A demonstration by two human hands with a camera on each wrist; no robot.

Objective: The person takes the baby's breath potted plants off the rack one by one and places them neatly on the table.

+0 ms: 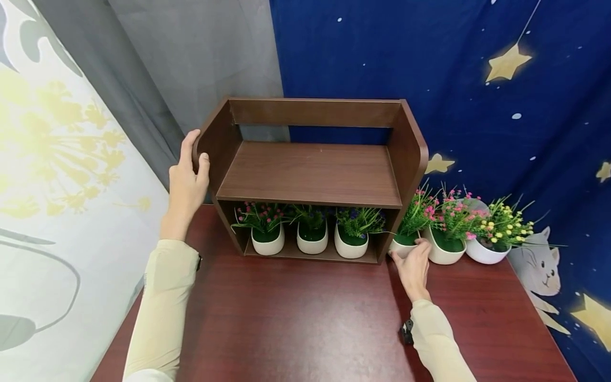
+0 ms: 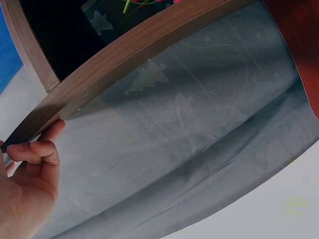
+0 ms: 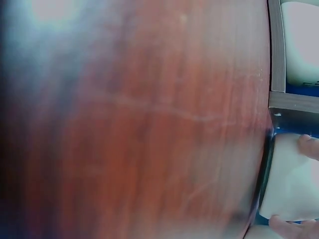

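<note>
A brown wooden two-tier shelf (image 1: 310,172) stands on the table. My left hand (image 1: 185,183) grips the upper edge of its left side panel, thumb toward the inside; the left wrist view shows the fingers (image 2: 47,152) at the panel's edge. Just outside the shelf's right side, my right hand (image 1: 414,268) holds a white flowerpot (image 1: 403,248) of pink flowers. In the right wrist view, fingertips (image 3: 310,147) lie against opposite sides of that pot (image 3: 289,181). The lower tier holds three white flowerpots: one with pink flowers (image 1: 268,243), two with purple flowers (image 1: 312,244), (image 1: 351,246).
Right of the held pot stand another white pot with pink flowers (image 1: 445,255) and one with yellow flowers (image 1: 487,254). The reddish-brown table (image 1: 296,313) extends in front of the shelf. Grey (image 1: 200,48) and blue starry curtains (image 1: 353,58) hang behind.
</note>
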